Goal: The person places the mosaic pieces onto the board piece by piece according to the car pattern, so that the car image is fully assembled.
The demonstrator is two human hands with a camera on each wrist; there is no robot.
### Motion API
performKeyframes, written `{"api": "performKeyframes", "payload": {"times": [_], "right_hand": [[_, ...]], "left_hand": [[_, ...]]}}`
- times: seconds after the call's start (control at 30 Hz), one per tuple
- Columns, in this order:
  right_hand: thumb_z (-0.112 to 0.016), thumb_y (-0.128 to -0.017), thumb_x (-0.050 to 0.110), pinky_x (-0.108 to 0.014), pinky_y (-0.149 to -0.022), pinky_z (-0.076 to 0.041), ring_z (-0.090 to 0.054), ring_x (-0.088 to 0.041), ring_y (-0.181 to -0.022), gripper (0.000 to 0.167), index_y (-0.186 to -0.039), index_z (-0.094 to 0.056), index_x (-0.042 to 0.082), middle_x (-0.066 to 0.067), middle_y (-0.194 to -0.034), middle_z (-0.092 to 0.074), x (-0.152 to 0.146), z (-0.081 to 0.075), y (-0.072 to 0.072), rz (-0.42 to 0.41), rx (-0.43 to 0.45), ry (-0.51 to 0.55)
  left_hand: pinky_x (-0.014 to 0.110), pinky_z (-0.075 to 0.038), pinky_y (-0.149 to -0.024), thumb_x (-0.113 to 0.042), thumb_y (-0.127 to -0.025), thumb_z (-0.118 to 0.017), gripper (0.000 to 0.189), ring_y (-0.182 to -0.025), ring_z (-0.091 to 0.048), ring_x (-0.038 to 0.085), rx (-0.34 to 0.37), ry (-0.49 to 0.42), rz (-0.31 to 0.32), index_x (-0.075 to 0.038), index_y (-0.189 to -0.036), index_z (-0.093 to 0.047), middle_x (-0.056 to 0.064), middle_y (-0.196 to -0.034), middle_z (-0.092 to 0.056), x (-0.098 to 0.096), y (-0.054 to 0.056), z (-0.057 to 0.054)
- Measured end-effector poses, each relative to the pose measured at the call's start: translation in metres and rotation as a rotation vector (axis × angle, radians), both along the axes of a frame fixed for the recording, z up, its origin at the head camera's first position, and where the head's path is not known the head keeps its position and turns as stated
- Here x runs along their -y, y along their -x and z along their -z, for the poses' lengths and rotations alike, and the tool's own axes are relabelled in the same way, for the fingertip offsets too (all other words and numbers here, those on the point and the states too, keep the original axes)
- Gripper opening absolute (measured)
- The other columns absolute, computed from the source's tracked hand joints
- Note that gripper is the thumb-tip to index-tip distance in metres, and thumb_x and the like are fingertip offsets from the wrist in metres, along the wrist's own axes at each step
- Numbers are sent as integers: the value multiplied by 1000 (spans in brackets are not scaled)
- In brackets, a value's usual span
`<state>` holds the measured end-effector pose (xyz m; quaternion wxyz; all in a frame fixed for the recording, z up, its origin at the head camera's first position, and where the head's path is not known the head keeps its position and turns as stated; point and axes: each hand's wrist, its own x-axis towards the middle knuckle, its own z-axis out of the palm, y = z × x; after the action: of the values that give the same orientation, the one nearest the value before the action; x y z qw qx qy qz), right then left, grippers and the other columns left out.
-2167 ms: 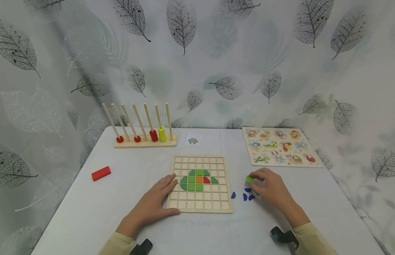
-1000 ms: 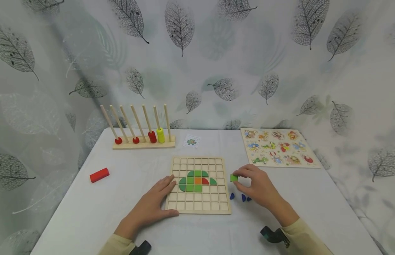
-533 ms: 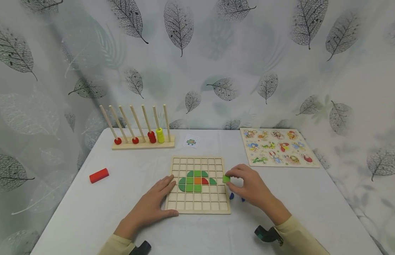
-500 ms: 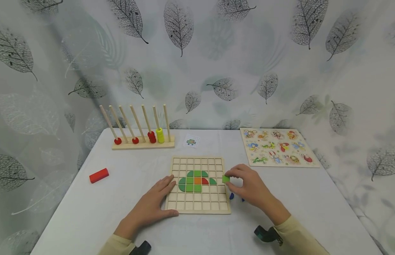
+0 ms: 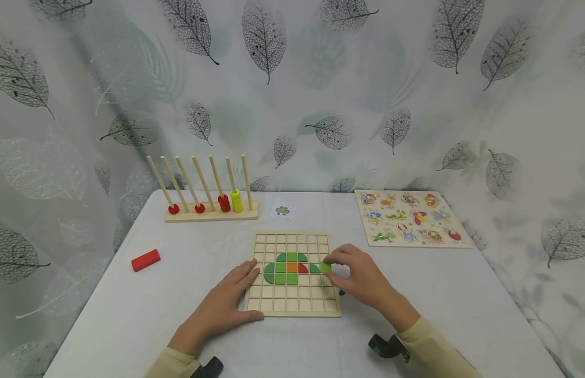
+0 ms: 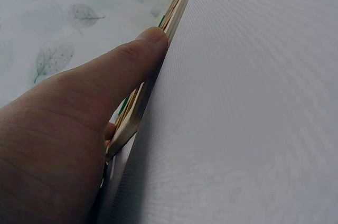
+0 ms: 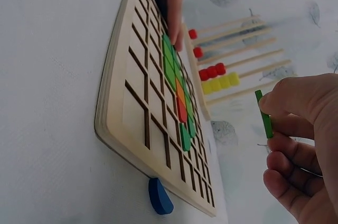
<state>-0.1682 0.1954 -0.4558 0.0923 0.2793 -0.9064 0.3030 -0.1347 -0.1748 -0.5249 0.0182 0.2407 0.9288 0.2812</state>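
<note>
My left hand (image 5: 228, 296) lies at the near left corner of a wooden grid board (image 5: 316, 304), fingers along its left edge and thumb at its front edge. Set in the board's squares are light green square tiles (image 5: 281, 275), darker green rounded pieces (image 5: 269, 274), an orange square (image 5: 291, 268) and a red quarter piece (image 5: 302, 268). Between thumb and fingertips, my right hand (image 5: 360, 275) pinches a light green square tile (image 5: 325, 267) over the board's right columns. The right wrist view shows that tile (image 7: 264, 115) edge-on, raised above the board.
A blue rounded piece (image 7: 159, 196) lies against the board's right edge, mostly hidden by my right hand in the head view. Behind stand a bead abacus (image 5: 212, 214), a small picture card (image 5: 283, 209) and an insect puzzle board (image 5: 410, 218). A red block (image 5: 146, 260) lies left.
My right hand has carried the green square tile leftward, from beside the blue pieces to over the board's right side. The left hand stays on the board.
</note>
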Motion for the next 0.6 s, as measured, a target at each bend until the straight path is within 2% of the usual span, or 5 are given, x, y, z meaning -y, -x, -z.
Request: {"api": "performKeyframes", "payload": {"times": [0.23,0.6], "right_hand": [[-90,-90,15,-34,-89,-62,-67,-9,-105,25,-113,-81,17,9,-111,-69,7,3,1,-20,29,-3],[-89,-91,16,-36,-88,-62,-66,-11,-103,22,-111,-81,17,6,-109,-69,20,10,4,-51,28,-7]], "left_hand": [[55,-28,-128,-77,-83,-79,111,-163,-25,31,16,4,5,-15,-168,-43,-1,-178,-27,1,0,0],[58,-30,-127,-77,-84,-78,109,-162,-27,34,13,-3,6,-14,-167,-45,2,-177,-29,0,1,-1]]}}
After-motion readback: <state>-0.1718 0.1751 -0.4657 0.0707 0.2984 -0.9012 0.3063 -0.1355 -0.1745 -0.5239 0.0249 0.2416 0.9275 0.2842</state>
